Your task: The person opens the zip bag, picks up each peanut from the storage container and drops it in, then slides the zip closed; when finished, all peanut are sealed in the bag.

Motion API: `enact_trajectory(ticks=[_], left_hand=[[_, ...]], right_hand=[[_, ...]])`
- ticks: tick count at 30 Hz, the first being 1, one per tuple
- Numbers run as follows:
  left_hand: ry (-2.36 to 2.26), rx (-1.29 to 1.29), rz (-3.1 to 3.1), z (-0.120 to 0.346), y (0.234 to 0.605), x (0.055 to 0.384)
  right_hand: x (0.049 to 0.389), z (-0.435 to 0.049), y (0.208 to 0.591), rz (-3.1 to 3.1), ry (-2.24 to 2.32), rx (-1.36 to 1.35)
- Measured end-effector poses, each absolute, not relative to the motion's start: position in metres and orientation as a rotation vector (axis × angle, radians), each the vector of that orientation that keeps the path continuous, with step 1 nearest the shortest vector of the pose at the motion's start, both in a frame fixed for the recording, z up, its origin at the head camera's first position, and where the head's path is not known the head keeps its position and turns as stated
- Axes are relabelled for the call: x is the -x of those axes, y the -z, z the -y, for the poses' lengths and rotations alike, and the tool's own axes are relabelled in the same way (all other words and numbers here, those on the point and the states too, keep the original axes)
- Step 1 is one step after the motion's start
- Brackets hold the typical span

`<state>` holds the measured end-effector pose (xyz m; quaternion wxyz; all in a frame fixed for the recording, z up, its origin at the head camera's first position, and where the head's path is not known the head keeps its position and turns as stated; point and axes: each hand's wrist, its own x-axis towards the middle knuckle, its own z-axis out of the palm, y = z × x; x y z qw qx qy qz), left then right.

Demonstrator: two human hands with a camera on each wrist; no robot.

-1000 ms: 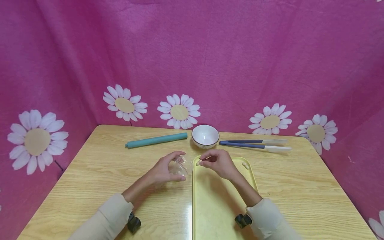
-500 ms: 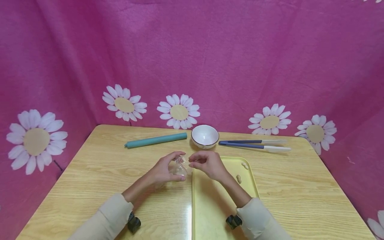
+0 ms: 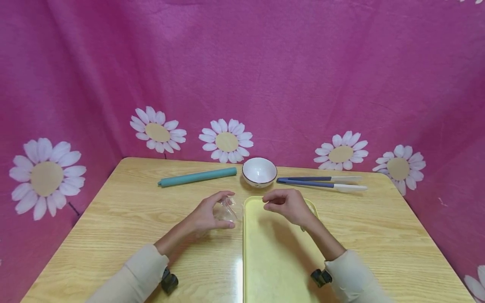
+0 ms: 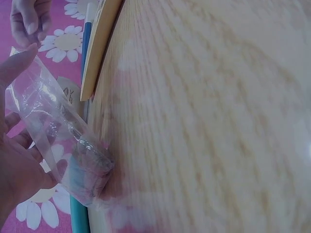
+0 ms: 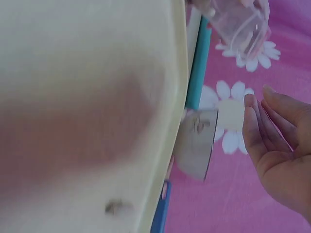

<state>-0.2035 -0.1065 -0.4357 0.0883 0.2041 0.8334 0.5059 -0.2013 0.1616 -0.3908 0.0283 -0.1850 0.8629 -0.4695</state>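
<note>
My left hand (image 3: 207, 213) grips a clear zip bag (image 3: 228, 210) with thumb and fingers, its red-lined mouth turned toward the right hand. In the left wrist view the bag (image 4: 63, 126) hangs down, with a bunched, darker lower end. Over the far part of a yellow tray (image 3: 261, 256) is my right hand (image 3: 289, 206), fingers bent loosely toward the thumb. Nothing shows between those fingers (image 5: 252, 128) in the right wrist view. A peanut (image 3: 302, 228) lies on the tray, half covered by the right forearm; another (image 3: 311, 208) is mostly hidden behind the wrist.
Beyond the tray stands a white bowl (image 3: 259, 171) with a dark rim. To its left lies a teal rod (image 3: 197, 177); to its right, blue-and-white tongs (image 3: 322, 183). A pink cloth (image 3: 261, 84) with daisies surrounds the wooden table (image 3: 125, 210).
The right hand carried a peanut left to the bag's mouth, then moved back right over the tray, its fingers now without it. The left hand and bag stay in place.
</note>
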Motion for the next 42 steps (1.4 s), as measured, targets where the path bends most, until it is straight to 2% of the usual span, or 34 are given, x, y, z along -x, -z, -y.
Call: enact_trajectory(ticks=[19,31,42], left_hand=[[-1.507,-0.593,-2.473,0.108,0.435,0.204],[-1.488,-0.577,-2.485,0.11,0.435,0.204],[-1.463,-0.613,-2.511,0.11,0.437,0.205]], right_hand=[[0.207,-0.245,0.409,-2.829,0.965,0.458],[0.207,-0.251,0.424,-2.778,0.874,0.356],[0.207,-0.248,0.422,-2.749,0.871,0.455]])
